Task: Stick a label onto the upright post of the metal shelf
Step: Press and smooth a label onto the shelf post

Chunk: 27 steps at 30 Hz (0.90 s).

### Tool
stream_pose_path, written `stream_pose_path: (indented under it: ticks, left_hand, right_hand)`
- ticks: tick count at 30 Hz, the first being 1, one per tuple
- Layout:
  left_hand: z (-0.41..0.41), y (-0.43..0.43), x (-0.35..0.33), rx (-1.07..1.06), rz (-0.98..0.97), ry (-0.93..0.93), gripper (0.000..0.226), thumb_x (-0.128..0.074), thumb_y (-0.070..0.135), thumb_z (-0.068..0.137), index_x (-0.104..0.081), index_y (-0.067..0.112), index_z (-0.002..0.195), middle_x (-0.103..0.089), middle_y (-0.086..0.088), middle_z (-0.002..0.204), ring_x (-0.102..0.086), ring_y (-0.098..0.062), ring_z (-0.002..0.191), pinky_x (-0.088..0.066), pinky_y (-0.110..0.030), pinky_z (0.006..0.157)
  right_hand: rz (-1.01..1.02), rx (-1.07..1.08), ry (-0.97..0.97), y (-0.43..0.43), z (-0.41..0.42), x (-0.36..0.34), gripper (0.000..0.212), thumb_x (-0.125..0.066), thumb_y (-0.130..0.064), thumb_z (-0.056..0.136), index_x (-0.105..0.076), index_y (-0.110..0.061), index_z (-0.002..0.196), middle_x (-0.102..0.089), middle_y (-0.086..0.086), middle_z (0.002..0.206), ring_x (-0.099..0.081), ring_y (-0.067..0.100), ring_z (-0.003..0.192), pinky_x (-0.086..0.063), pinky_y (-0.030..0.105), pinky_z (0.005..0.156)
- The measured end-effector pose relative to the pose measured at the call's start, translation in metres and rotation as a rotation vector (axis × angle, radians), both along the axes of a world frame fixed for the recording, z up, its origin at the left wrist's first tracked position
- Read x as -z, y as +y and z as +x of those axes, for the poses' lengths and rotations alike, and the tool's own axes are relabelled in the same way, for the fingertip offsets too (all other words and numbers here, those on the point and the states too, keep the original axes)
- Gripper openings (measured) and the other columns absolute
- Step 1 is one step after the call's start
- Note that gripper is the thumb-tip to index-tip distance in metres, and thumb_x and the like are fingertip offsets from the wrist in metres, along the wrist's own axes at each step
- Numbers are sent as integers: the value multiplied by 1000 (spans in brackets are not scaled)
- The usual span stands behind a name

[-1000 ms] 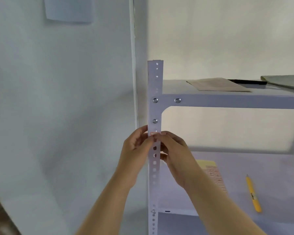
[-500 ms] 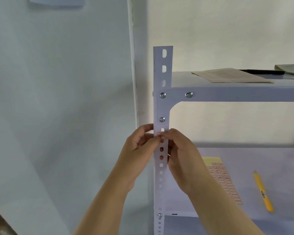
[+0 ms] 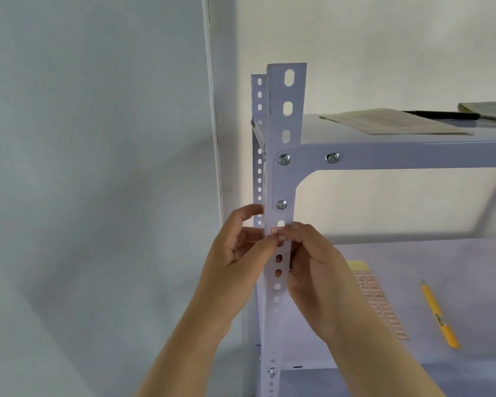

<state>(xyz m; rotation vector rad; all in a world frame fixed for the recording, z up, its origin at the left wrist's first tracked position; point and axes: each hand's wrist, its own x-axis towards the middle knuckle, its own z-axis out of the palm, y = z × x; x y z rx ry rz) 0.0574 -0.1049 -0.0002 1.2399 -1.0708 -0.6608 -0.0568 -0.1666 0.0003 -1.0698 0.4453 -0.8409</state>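
Label (image 3: 278, 231), a small white sticker with a red border, lies flat across the front face of the pale lilac perforated metal upright post (image 3: 284, 179), just below the lower of the silver screws (image 3: 281, 204). Both thumbs meet on it: the left hand (image 3: 235, 270) comes in from the post's left side, its thumb tip pressing the sticker's lower edge while its fingers curl loosely, clamped on nothing. The right hand (image 3: 315, 276) wraps the post's right edge, its grip closed around the post with the thumb on the sticker's right end. Beyond the right hand, on the lower shelf board (image 3: 455, 262), lie a sheet of red-bordered labels (image 3: 378, 302) and, well apart from it, a yellow utility knife (image 3: 438, 313).
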Motion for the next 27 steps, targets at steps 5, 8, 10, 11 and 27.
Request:
stream_pose_path:
  ticks: [5, 8, 10, 11, 27]
  left_hand:
    - [-1, -1, 1, -5, -22, 11, 36, -65, 29, 82, -64, 42, 116, -73, -14, 103, -72, -24, 100, -54, -48, 100]
    - [-1, -1, 1, -10, -39, 19, 35, -66, 27, 82, -65, 40, 115, -73, -14, 100, -73, -23, 98, -56, -44, 97]
    - [-1, -1, 2, -6, -40, 15, 35, -66, 25, 84, -65, 40, 116, -72, -16, 100, -73, -22, 96, -57, -43, 97]
    - [-1, -1, 3, -2, -39, 13, 35, -66, 24, 85, -65, 40, 116, -72, -16, 100, -73, -22, 96, -57, -44, 97]
    - [1, -2, 5, 5, -45, 24, 38, -65, 27, 84, -64, 41, 119, -68, -21, 105, -70, -31, 100, -55, -44, 96]
  right_hand:
    - [51, -43, -37, 0, 1, -4, 22, -49, -14, 88, -69, -7, 85, -61, 38, 124, -52, 55, 121, -33, 62, 111]
    - [61, -57, -31, 0, 1, -6, 23, -49, -12, 85, -71, -8, 81, -65, 36, 120, -54, 55, 120, -35, 61, 111]
    - [63, -59, -27, -1, 1, -7, 23, -49, -12, 85, -71, -6, 88, -63, 37, 122, -52, 55, 122, -33, 61, 112]
    - [66, -56, -24, -1, 1, -7, 23, -49, -12, 85, -70, -6, 90, -63, 37, 122, -52, 55, 122, -33, 61, 112]
    - [81, -39, -37, -1, 3, -5, 35, -52, -18, 82, -66, 5, 104, -63, 36, 122, -53, 53, 122, -34, 61, 112]
